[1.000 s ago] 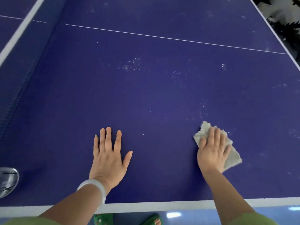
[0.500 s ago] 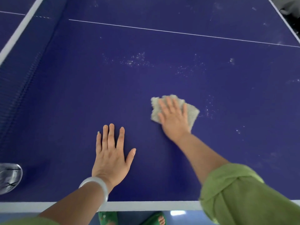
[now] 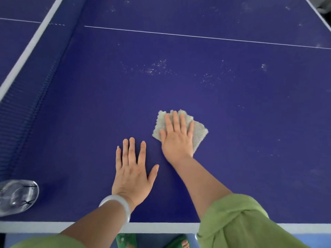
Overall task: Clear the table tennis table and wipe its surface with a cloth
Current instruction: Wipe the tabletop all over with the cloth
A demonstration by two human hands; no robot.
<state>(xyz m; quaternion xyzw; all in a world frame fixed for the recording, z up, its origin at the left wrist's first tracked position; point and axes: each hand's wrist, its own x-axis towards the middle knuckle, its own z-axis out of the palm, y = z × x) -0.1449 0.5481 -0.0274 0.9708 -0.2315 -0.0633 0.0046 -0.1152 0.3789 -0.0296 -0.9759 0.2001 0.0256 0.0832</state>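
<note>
Closest of all, at 6 o'clock, two green sandals (image 3: 125, 240) peek out under the white edge of the table tennis table (image 3: 161, 227). A green sleeve (image 3: 232, 221) is pushed up on the right arm, and a white bangle (image 3: 116, 205) sits on the left wrist. A clear plastic bottle (image 3: 16, 197) looks to lie on the table at 8 o'clock, close to the near edge. The left hand (image 3: 132, 169) is flat on the blue top with its fingers straight and spread; it holds nothing and just leans there. Right beside it, at about 1 o'clock from it, the right hand (image 3: 177, 138) presses down on a small, fuzzy, pale grey cloth (image 3: 198, 131). Its fingers lie straight on top, not curled round it. The cloth is folded into a rough square with ragged edges, and it lies flat on the table near the middle of this half. This looks like the wiping step, only partly done. Farther off, at 12 o'clock and 1 o'clock from the cloth, little white specks (image 3: 155, 68) dot the blue. I think the next move should push the cloth up that way, pressing evenly so the specks get picked up and not just scattered. The bottle may need taking away too. Past the specks runs a thin white line (image 3: 197, 36), and the net (image 3: 26, 97) stands along 9 to 10 o'clock.
</note>
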